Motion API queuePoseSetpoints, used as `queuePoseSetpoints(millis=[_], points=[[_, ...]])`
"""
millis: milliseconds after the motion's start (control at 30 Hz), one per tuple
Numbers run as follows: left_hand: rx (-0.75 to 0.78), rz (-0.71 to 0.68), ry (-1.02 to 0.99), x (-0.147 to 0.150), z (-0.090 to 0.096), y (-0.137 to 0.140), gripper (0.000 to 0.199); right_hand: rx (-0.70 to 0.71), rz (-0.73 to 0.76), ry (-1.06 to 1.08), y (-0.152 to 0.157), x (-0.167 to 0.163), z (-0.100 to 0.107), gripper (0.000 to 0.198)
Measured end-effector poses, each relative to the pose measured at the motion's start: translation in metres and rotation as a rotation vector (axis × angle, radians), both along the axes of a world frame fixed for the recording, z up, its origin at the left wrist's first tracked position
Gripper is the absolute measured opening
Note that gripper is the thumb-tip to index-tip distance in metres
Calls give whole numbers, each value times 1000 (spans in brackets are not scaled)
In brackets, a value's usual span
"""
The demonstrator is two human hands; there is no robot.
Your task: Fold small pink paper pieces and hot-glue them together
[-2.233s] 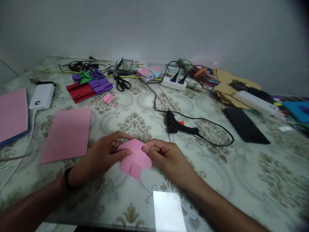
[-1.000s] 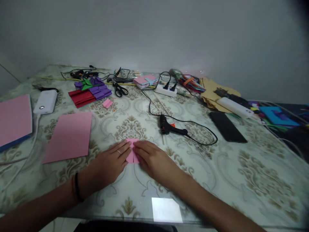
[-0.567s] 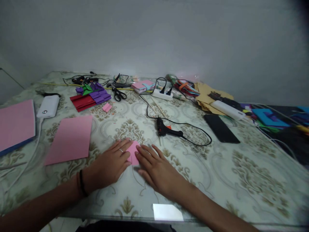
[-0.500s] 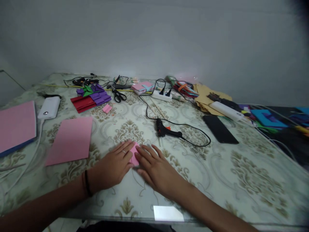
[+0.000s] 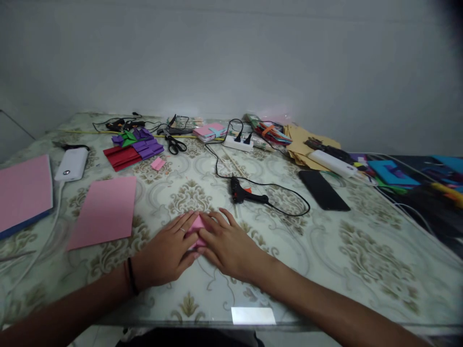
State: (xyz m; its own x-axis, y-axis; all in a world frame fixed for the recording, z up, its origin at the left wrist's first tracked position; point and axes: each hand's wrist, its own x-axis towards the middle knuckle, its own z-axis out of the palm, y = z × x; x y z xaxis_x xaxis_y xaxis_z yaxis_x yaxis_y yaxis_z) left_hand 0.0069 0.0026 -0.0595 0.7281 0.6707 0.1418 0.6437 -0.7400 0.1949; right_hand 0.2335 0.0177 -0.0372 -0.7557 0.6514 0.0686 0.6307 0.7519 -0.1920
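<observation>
Pink folded paper (image 5: 197, 224) is lying on the tabletop (image 5: 325, 255) near its front edge, mostly hidden beneath the person's fingers, with only a narrow part showing between the two hands. The left hand (image 5: 170, 248) is resting palm down on its left side, fingers stretched out and close together, a ring (image 5: 182, 230) showing on one of them. The right hand (image 5: 227, 243) is covering the other side, its fingers spread a little wider; the fingertips of both are meeting or nearly meeting over the paper, and whether any are pinching it is hidden from view.

Farther left, a larger pink sheet (image 5: 106, 209) is lying flat, well clear of the left hand. Beyond the right hand, a black glue gun (image 5: 249, 195) is lying on its side, its cord looping to the right, and a black phone (image 5: 323, 190) is lying past that loop. Deeper on the table, a small pink piece (image 5: 158, 164) is sitting just in front of red folded paper (image 5: 122, 157) and purple folded paper (image 5: 150, 148), while black-handled scissors (image 5: 175, 144) are resting to their right. Two plugs are standing in a white power strip (image 5: 231, 143) toward the back.
</observation>
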Motion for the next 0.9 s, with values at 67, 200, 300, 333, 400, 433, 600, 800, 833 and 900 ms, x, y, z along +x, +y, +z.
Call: queuePoseSetpoints(millis=[67,200,300,333,400,433,600,800,833,900], points=[[-6,-4,6,0,0,0,45,3,14,-21,-3,2,2,36],[-17,3,-19,-2,-1,-2,52,11,14,-54,-16,11,2,45],[-30,9,-40,-2,0,-2,47,-1,7,-77,-24,17,1,46],[-33,8,-43,-2,1,-2,46,-4,1,-76,-25,19,2,46],[-39,6,-38,-2,3,-2,45,-7,-9,-64,-25,20,5,45],[-41,5,-33,-2,4,-2,45,-11,-11,-57,-23,20,7,42],[-51,-16,-10,-1,5,-1,50,-6,52,22,-10,7,16,27],[-77,-60,14,-15,1,2,68,-11,56,86,-10,-7,-3,41],[-83,-61,12,-19,1,2,72,-9,40,91,-12,-6,-6,42],[-87,-57,7,-27,1,1,77,-2,26,90,-15,-5,-9,44]])
